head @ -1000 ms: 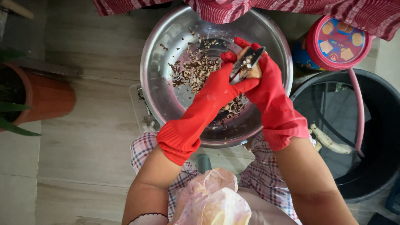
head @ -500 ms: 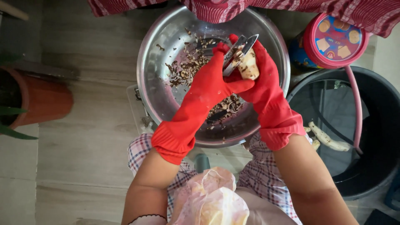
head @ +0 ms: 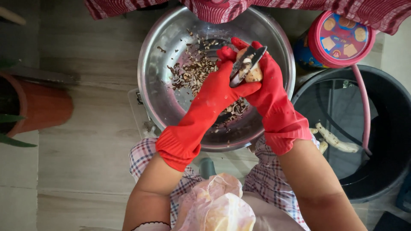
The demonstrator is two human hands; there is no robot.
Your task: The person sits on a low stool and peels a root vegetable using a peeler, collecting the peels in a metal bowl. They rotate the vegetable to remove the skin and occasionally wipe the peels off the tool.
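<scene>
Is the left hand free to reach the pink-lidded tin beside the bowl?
Probably not as things stand: the left hand grips a knife over the steel bowl, and the right hand lies between it and the tin.

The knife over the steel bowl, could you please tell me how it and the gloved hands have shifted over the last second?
The knife has tilted a little more upright against the pale root, and the left hand has slid slightly up toward the blade. The right hand still grips the root over the steel bowl, peelings unchanged.
</scene>
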